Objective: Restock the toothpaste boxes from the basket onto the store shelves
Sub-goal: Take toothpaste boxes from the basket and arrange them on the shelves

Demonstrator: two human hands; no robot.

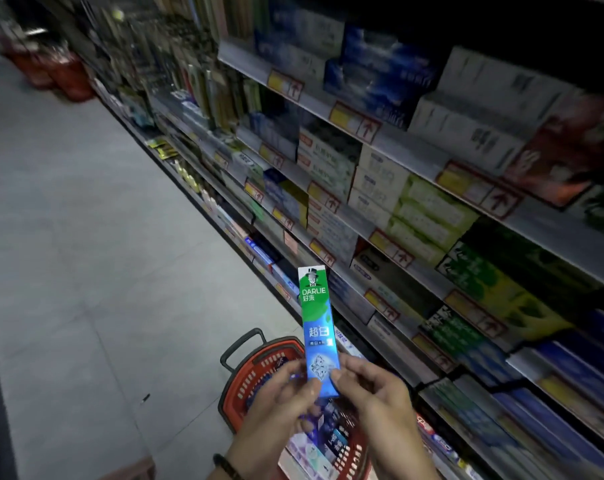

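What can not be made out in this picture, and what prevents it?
Head view, toothpaste box: its lower end is covered by the left hand and right hand, which pinch it.
Head view, basket: hands and box hide most contents; the bottom edge cuts it.
Head view, price tags: blurred, unreadable.

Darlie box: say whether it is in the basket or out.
Out. The left hand and right hand pinch the Darlie box at its lower end, upright above the red basket, where other boxes lie.
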